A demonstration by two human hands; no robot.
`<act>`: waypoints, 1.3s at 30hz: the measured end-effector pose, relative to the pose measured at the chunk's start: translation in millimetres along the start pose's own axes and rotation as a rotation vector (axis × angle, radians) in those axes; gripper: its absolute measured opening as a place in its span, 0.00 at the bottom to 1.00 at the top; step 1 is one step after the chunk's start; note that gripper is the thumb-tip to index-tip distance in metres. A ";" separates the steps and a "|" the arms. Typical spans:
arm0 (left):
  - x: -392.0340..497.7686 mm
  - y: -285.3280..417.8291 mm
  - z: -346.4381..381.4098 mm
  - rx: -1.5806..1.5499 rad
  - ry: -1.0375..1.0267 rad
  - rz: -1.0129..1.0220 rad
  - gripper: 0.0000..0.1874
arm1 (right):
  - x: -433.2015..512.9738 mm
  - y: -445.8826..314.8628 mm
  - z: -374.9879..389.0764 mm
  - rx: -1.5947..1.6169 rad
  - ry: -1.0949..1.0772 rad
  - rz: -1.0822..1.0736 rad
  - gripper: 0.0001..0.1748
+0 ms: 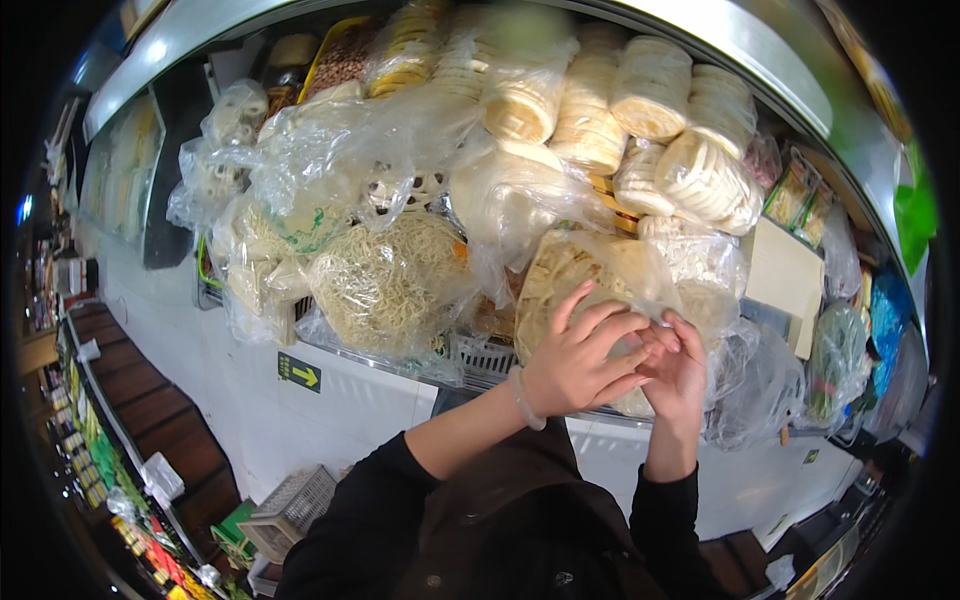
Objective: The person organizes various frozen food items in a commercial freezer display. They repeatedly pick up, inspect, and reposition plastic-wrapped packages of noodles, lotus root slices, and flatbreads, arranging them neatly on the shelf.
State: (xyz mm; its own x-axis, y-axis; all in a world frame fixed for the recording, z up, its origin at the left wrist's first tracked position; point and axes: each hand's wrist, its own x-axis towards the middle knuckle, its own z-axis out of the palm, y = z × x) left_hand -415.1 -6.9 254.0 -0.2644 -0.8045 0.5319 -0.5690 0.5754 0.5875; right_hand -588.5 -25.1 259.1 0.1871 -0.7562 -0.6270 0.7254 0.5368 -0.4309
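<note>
Both hands are close together over the front of a display full of bagged food. My left hand (589,360), with a pale bangle at the wrist, has its fingers spread over the edge of a clear plastic bag. My right hand (673,367) has its thumb and fingertips together at the bag's gathered edge. The clear bag (630,262) lies over flat, pale yellow food, possibly dough sheets. Left of it is a large bag of thin noodles (390,277). Behind sit bagged stacks of round flatbreads (651,86) and a bag of white food (506,187).
A metal rim (750,52) curves behind the display. To the right are a cardboard piece (784,277), loose plastic bags (757,382) and bagged greens (825,360). A grey plastic crate (300,502) stands on the floor at lower left, near a produce shelf (150,465).
</note>
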 end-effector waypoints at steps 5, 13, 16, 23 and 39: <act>-30.0 -84.4 -6.2 0.168 0.352 -0.665 0.34 | -49.1 3.0 40.6 -0.232 -0.096 -0.191 0.06; -82.3 -134.6 58.4 0.139 -0.203 -1.122 0.40 | -107.0 -53.9 86.3 -0.192 -0.246 -0.772 0.15; -109.7 -90.2 57.7 0.005 -0.403 -0.989 0.30 | -113.1 -70.5 95.0 -0.219 -0.275 -0.942 0.18; -175.7 -60.3 -57.3 -0.279 0.287 -1.050 0.22 | -101.5 -86.8 76.8 -0.195 -0.179 -1.134 0.23; -130.6 -31.8 -395.4 0.087 1.396 -0.701 0.16 | 37.0 -83.8 -91.3 -0.597 0.748 -0.822 0.27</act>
State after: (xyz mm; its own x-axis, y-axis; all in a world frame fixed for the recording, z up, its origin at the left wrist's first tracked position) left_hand -54.6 138.1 407.0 0.9385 -0.1018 0.3299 -0.3191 0.1087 0.9415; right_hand -702.8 -63.9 212.7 -0.7376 -0.6550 -0.1641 0.0008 0.2421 -0.9703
